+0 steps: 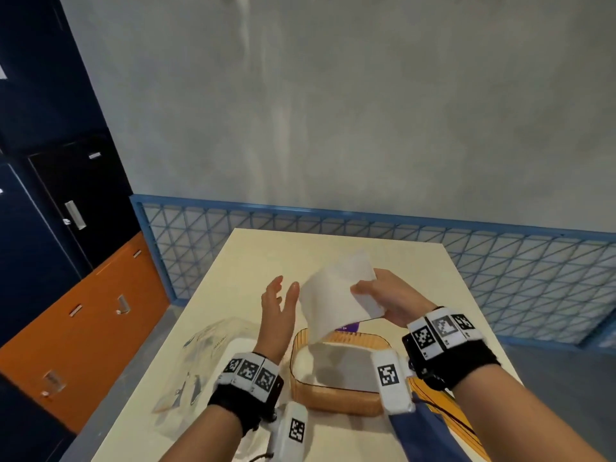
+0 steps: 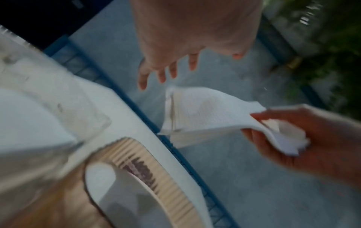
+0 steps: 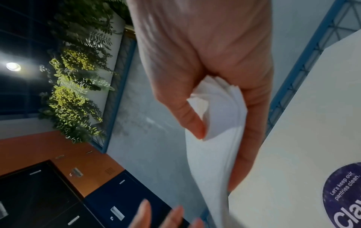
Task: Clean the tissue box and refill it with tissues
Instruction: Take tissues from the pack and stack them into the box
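An amber ribbed tissue box (image 1: 336,400) stands open on the cream table (image 1: 253,255), its white inside (image 2: 125,199) showing. My right hand (image 1: 383,295) pinches a stack of white tissues (image 1: 336,295) by one end, thumb on top, and holds it in the air above the box's far rim. The stack (image 2: 207,112) sags toward my left hand. My left hand (image 1: 280,305) is raised beside the stack's free end with straight, spread fingers (image 2: 162,72), holding nothing. In the right wrist view the tissues (image 3: 216,138) are bent inside my right hand (image 3: 215,126).
A clear plastic wrapper (image 1: 206,355) lies crumpled left of the box. A purple round sticker (image 3: 343,195) sits on the table beyond the box. A dark blue cloth (image 1: 423,431) lies near my right forearm. Blue mesh railing (image 1: 500,261) borders the table's far side; lockers (image 1: 66,228) stand left.
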